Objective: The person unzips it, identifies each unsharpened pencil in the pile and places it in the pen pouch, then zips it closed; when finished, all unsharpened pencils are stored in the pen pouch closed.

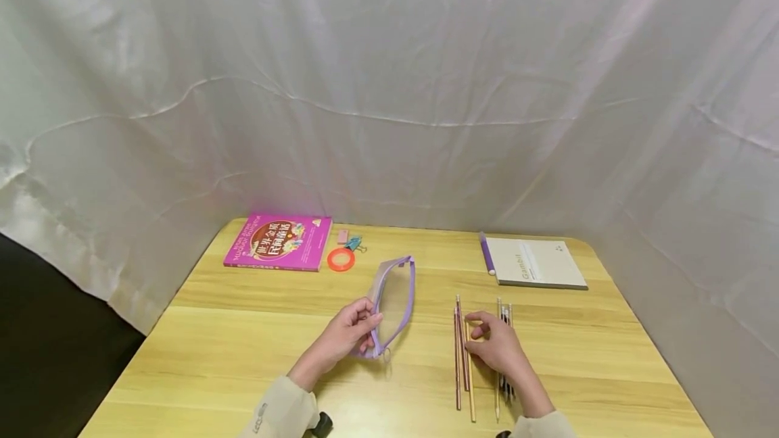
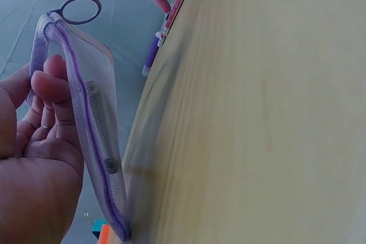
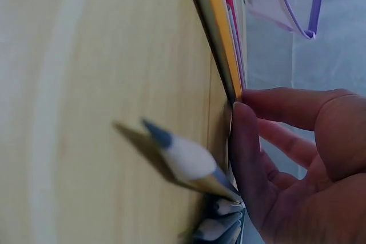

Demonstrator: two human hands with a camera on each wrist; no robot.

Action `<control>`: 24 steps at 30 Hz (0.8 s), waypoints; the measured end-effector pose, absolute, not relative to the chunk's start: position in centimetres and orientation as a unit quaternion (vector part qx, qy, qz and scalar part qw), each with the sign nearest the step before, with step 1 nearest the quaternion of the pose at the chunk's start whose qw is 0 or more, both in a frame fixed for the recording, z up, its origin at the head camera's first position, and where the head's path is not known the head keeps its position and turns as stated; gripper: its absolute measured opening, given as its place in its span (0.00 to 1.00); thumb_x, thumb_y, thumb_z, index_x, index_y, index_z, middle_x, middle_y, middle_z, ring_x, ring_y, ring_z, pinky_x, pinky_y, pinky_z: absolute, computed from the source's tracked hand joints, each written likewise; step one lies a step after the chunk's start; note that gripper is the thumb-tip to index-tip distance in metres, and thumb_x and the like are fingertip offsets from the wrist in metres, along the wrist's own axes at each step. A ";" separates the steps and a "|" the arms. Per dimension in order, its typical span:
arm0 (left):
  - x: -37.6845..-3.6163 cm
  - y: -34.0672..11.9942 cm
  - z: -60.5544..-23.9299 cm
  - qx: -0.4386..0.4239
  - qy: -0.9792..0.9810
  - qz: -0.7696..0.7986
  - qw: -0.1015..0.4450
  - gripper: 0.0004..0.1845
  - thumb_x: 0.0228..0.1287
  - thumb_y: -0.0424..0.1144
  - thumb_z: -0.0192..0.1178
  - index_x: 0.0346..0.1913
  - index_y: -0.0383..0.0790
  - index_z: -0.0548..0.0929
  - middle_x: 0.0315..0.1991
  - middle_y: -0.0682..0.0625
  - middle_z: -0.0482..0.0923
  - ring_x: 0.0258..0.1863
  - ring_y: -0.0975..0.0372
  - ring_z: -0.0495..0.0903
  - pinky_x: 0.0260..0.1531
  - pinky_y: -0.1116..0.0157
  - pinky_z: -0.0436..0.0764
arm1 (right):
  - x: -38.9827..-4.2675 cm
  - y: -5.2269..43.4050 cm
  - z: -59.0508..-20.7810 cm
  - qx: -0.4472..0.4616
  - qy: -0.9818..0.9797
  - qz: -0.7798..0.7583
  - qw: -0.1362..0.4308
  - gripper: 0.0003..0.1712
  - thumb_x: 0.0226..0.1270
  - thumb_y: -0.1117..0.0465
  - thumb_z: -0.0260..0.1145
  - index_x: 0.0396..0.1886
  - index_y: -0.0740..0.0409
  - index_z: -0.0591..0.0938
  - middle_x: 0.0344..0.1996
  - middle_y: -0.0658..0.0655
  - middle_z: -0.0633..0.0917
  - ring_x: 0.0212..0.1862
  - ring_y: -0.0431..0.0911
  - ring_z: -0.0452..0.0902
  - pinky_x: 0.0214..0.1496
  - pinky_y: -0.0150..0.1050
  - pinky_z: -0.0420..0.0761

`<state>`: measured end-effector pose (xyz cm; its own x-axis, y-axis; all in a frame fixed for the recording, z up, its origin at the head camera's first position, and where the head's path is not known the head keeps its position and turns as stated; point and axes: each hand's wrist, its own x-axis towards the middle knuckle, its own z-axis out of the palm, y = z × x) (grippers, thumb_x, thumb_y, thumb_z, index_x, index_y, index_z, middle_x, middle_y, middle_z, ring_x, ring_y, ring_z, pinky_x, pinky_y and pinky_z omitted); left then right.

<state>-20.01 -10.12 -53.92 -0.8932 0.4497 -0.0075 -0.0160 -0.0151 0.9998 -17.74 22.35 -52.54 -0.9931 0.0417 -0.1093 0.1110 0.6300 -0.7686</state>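
White-draped wooden table (image 1: 243,357): pouch held, pencils fingered.
Near the front edge, the left hand (image 1: 347,336) pinches the clear purple-trimmed mesh zip pouch (image 1: 394,299); the right hand (image 1: 496,347), fingers curled, seemingly pinches one long wooden pencil (image 1: 467,363). Best keep the pouch mouth wide.

The table (image 1: 243,357) holds everything; the book (image 1: 278,242) lies at the back on the left; the notebook (image 1: 535,263) lies at the back on the right, with a pen (image 1: 486,254) along its left edge; a tape ring (image 1: 341,259), an eraser (image 1: 343,236) and a clip (image 1: 354,243) sit just right of the book; the pouch (image 1: 392,303) is in the middle, nearer the front, with the left hand (image 1: 347,336) at its near end; two bunches of pencils (image 1: 462,357) lie right of the pouch; the right hand (image 1: 496,347) rests between them, touching the left bunch.
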 end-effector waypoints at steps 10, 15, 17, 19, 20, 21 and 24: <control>-20.1 -9.9 -54.1 0.167 0.679 0.696 0.163 0.15 0.79 0.41 0.58 0.46 0.29 0.73 0.29 0.53 0.76 0.22 0.68 0.75 0.22 0.74 0.76 | -18.3 22.1 -52.6 0.031 0.915 -0.401 0.038 0.34 0.51 0.75 0.72 0.63 0.65 0.79 0.25 0.54 0.77 0.16 0.43 0.76 0.18 0.36 0.80; -20.0 -9.9 -54.0 0.164 0.677 0.699 0.163 0.14 0.78 0.41 0.58 0.46 0.30 0.73 0.30 0.54 0.75 0.21 0.68 0.75 0.22 0.74 0.76 | -18.6 22.1 -52.5 0.025 0.913 -0.405 0.050 0.38 0.51 0.77 0.68 0.66 0.65 0.77 0.23 0.55 0.78 0.14 0.45 0.77 0.17 0.39 0.82; -20.0 -9.9 -54.0 0.165 0.676 0.699 0.163 0.14 0.78 0.41 0.58 0.46 0.30 0.73 0.29 0.54 0.75 0.21 0.68 0.75 0.22 0.74 0.76 | -18.6 22.2 -52.4 0.027 0.911 -0.408 0.053 0.38 0.52 0.76 0.68 0.68 0.65 0.76 0.23 0.55 0.79 0.15 0.46 0.77 0.18 0.39 0.82; -20.1 -9.9 -54.0 0.167 0.677 0.698 0.161 0.15 0.78 0.41 0.58 0.46 0.29 0.73 0.29 0.54 0.76 0.21 0.68 0.75 0.22 0.74 0.76 | -18.7 22.3 -52.3 0.032 0.909 -0.412 0.052 0.39 0.54 0.75 0.68 0.70 0.64 0.74 0.24 0.55 0.80 0.15 0.46 0.78 0.18 0.39 0.82; -20.1 -9.8 -54.1 0.167 0.678 0.698 0.161 0.15 0.79 0.41 0.58 0.46 0.29 0.73 0.29 0.54 0.76 0.21 0.68 0.75 0.22 0.74 0.76 | -18.7 22.5 -52.2 0.035 0.909 -0.412 0.050 0.40 0.55 0.74 0.68 0.71 0.63 0.73 0.24 0.56 0.81 0.16 0.46 0.78 0.19 0.39 0.81; -20.1 -9.8 -54.1 0.168 0.678 0.697 0.160 0.15 0.79 0.41 0.58 0.45 0.29 0.73 0.29 0.54 0.76 0.21 0.68 0.75 0.21 0.74 0.76 | -18.8 22.6 -52.1 0.039 0.907 -0.417 0.048 0.40 0.55 0.75 0.68 0.72 0.63 0.72 0.25 0.56 0.81 0.17 0.46 0.78 0.19 0.39 0.82; -20.2 -9.8 -54.1 0.168 0.681 0.694 0.160 0.15 0.79 0.41 0.58 0.45 0.29 0.72 0.29 0.54 0.76 0.21 0.68 0.75 0.21 0.74 0.76 | -19.0 22.9 -51.3 0.055 0.891 -0.449 0.032 0.43 0.56 0.76 0.67 0.75 0.62 0.69 0.29 0.58 0.81 0.19 0.47 0.80 0.22 0.41 0.85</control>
<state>-20.20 -9.82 -54.15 -0.8924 0.4509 0.0163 0.0075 -0.0212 0.9997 -18.98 22.94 -51.28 -0.9919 0.0686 -0.1066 0.1265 0.5915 -0.7963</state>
